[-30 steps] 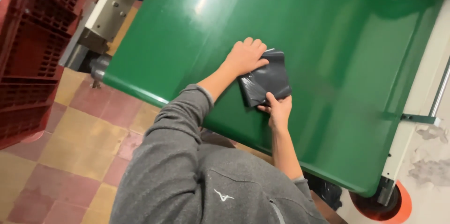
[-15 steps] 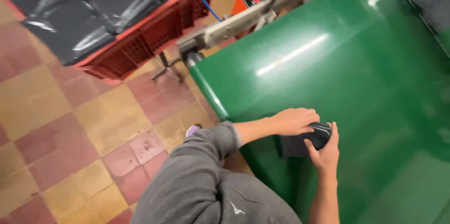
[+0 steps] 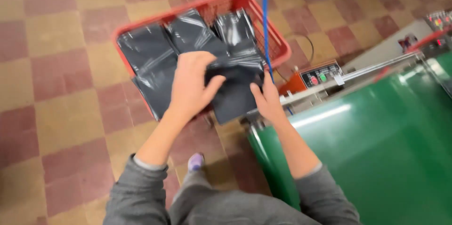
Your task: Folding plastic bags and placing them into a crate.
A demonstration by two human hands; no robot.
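Observation:
Both of my hands hold one dark grey plastic mailer bag (image 3: 233, 91) in the air over the near edge of a red plastic crate (image 3: 263, 15). My left hand (image 3: 190, 84) grips the bag's upper left part. My right hand (image 3: 267, 99) pinches its right edge. The crate sits on the tiled floor and holds several flat, glossy dark grey bags (image 3: 148, 48) stacked side by side.
A green conveyor belt (image 3: 376, 149) fills the lower right, with a control box with buttons (image 3: 320, 74) at its end. A blue cord (image 3: 265, 18) hangs down across the crate. Checkered tan and red floor tiles (image 3: 56, 93) lie to the left.
My hands lifted the dark bag off the green belt and carried it left to the red crate. My view swung from the belt to the crate and floor.

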